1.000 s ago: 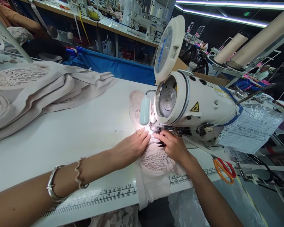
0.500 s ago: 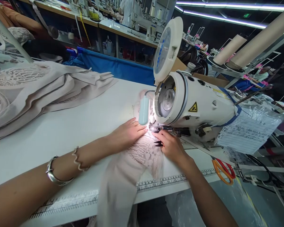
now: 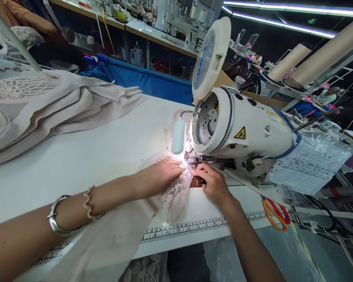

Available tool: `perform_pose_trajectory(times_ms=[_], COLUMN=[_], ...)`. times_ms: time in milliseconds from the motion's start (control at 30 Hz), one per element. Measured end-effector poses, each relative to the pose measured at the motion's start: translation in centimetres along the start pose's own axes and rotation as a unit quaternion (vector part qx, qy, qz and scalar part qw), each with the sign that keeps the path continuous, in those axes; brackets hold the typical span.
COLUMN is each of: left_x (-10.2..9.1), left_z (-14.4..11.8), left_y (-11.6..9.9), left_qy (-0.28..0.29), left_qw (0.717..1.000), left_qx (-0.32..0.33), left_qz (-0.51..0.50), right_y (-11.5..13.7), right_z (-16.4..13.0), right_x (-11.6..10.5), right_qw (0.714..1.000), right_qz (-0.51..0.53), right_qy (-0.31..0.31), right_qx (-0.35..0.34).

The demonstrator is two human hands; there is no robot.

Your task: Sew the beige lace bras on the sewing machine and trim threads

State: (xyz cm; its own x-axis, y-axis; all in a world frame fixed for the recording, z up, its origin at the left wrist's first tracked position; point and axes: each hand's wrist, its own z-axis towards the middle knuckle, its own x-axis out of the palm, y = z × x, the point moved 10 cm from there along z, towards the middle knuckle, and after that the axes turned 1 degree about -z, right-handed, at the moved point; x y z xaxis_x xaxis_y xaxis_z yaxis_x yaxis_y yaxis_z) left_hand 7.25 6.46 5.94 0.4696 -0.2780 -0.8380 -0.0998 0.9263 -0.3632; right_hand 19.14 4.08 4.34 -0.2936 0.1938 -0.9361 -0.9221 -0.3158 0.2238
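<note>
Both hands [image 3: 161,176] [image 3: 211,182] press lace fabric [image 3: 173,194] beside needle.

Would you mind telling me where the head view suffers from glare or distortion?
Head view: the machine lamp blows out the lace fabric and the left hand's fingertips beside the needle; the right hand stays evenly lit; wide-angle distortion bows the table edge ruler.

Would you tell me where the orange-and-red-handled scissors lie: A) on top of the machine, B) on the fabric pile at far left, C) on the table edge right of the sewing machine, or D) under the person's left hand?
C: the scissors lie on the table edge, right of the sewing machine, apart from both hands.
</note>
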Motion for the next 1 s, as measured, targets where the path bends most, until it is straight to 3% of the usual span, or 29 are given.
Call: perform_pose_trajectory(times_ms=[267,633,800,1000], left_x=[1.8,2.0,1.7,1.0], left_z=[0.3,-0.7,-0.4,0.1], left_y=[-1.5,-0.4,-0.5,0.7], left_qy=[0.065,-0.014,0.016,0.037], left_qw=[0.995,0.998,0.999,0.999], left_qx=[-0.01,-0.004,0.008,0.001], left_qz=[0.073,0.057,0.043,0.028], right_y=[0.1,2.1,3.3,3.1], right_z=[0.2,-0.3,-0.3,-0.3], right_x=[-0.2,-1.4,-1.9,-1.9], right_qw=[1.0,0.988,0.981,0.98], right_qz=[0.001,0.003,-0.004,-0.019], right_qy=[-0.013,-0.091,-0.1,-0.104], right_qx=[-0.005,-0.122,-0.168,-0.167])
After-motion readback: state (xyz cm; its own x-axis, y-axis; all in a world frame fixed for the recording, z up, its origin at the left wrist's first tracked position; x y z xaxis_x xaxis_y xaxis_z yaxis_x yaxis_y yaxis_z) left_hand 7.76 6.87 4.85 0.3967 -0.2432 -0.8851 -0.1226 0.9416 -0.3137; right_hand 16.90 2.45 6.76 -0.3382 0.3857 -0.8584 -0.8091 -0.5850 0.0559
